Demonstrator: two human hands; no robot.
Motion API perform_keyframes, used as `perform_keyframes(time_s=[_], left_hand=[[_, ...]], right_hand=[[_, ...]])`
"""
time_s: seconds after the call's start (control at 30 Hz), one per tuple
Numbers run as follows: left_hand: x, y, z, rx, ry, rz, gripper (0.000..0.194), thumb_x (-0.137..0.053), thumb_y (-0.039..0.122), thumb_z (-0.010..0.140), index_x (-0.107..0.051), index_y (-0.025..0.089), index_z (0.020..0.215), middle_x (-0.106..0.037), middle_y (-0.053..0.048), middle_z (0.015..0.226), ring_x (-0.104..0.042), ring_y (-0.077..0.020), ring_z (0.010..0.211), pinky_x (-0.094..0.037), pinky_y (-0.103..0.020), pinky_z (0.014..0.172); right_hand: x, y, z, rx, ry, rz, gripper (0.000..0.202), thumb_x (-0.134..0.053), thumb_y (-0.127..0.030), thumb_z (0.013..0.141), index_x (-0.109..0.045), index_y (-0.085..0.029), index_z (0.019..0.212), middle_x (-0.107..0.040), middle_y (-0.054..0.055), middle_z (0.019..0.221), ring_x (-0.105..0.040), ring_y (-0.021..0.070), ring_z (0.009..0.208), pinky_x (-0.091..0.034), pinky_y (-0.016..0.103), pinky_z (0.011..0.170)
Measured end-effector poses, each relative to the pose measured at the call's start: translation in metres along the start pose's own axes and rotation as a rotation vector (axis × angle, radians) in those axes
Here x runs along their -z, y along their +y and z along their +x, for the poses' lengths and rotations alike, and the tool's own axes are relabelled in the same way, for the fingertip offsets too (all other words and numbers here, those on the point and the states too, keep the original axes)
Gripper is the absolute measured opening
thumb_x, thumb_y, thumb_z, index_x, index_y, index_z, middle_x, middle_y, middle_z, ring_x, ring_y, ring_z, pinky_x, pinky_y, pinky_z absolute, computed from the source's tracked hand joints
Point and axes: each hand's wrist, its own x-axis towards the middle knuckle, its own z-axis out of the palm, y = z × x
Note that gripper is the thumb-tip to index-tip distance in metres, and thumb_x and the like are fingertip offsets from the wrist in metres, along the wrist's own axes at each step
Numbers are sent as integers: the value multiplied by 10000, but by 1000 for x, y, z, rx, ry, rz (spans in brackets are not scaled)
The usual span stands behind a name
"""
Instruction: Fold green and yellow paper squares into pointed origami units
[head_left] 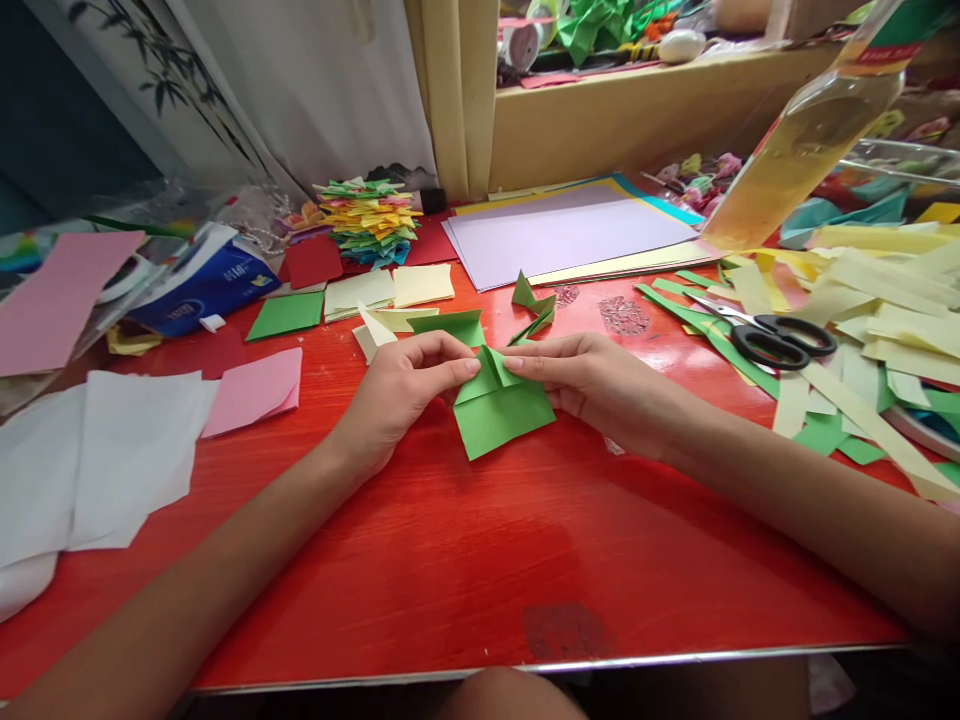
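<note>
Both hands hold one piece of green paper (504, 420) a little above the red table, its upper part creased and folded toward the middle. My left hand (409, 390) pinches the upper left corner between thumb and fingers. On the other side, my right hand (592, 385) grips the upper right part, thumb on top and the other fingers partly hidden behind. Just beyond them lie a flat green paper piece (454, 325) and a folded green paper shape (534, 308). A folded cream paper piece (373, 330) is close to my left knuckles.
Scissors (780, 340) with black handles lie at right among many paper strips (885, 310). Behind them leans a bottle (810, 150) of yellowish liquid. Lilac sheets (570, 230) lie at the back. White sheets (135, 450), pink squares (255, 392) and a blue packet (199, 285) occupy the left.
</note>
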Motion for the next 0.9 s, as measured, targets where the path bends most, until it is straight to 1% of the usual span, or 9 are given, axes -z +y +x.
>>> perform_keyframes(time_s=[0.23,0.43,0.53,0.73,0.9], left_hand=[[0,-1,0,-36,-12,104,165,-618,321,704,-610,157,714,-561,10,698,-483,-87,640,-382,-193,585],[-1,0,0,-37,-12,144,175,-603,334,709,-599,159,714,-542,10,682,-455,-89,622,-367,-195,557],[-2,0,0,-39,-11,165,179,-592,336,714,-595,157,712,-535,7,682,-451,-93,619,-367,-201,557],[-2,4,-1,-39,-35,207,159,-576,318,727,-584,159,712,-529,11,680,-453,-90,612,-368,-194,550],[-4,6,-4,-65,-44,221,232,-522,371,773,-556,164,674,-485,19,609,-434,-81,564,-353,-185,508]], right_hand=[[1,2,0,7,34,-45,235,-586,-222,774,-672,-186,991,-691,64,899,-643,146,766,-522,241,701],[-2,3,-1,28,59,-51,243,-631,-236,737,-682,-182,968,-695,70,881,-648,150,715,-530,233,636],[-2,3,-2,34,54,-41,251,-649,-250,722,-684,-189,963,-695,68,887,-648,146,703,-531,238,650],[-1,4,-1,32,50,-31,246,-625,-205,742,-677,-188,981,-697,68,879,-651,148,695,-533,261,675],[0,4,0,54,20,-46,254,-632,-220,735,-674,-207,985,-697,62,881,-647,155,744,-521,257,679]])
